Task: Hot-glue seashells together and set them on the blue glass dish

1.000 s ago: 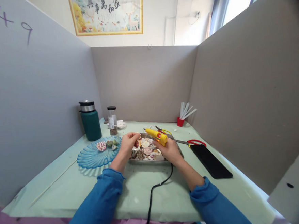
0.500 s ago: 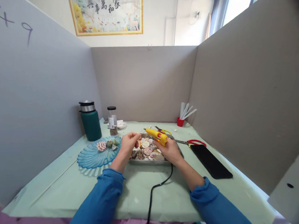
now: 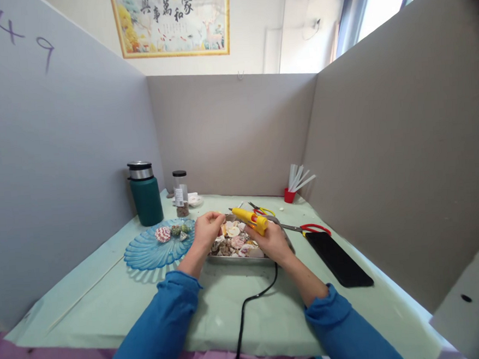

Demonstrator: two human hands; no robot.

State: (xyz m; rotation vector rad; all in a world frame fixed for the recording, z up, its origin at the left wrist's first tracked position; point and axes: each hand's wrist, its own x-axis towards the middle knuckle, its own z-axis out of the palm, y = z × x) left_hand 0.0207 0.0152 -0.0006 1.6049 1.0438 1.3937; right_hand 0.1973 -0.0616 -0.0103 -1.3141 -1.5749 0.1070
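My right hand point(image 3: 271, 240) is wrapped round a yellow glue gun point(image 3: 248, 217), its dark nozzle pointing left toward my other hand. A black cord point(image 3: 243, 305) trails from beneath the gun to the table's front edge. My left hand point(image 3: 207, 232) is pinched closed just left of the nozzle; whatever small thing sits in the fingertips is too small to name. Under both hands lies a metal tray point(image 3: 239, 260) heaped with seashells point(image 3: 238, 241). Left of my left hand, a blue scalloped glass plate point(image 3: 146, 256) bears a striped shell point(image 3: 162, 234) and several small greenish shells point(image 3: 179, 230).
A green flask point(image 3: 146, 199) and a clear jar point(image 3: 181, 194) stand at the back left. On the right are a red cup point(image 3: 289, 195) of glue sticks, red-handled scissors point(image 3: 314, 229) and a black phone point(image 3: 339, 259). Grey partitions point(image 3: 236, 130) enclose the table.
The glue gun's nozzle has shifted very slightly left toward my left fingertips. Otherwise both hands hold nearly the same position, and the plate and tray have stayed put.
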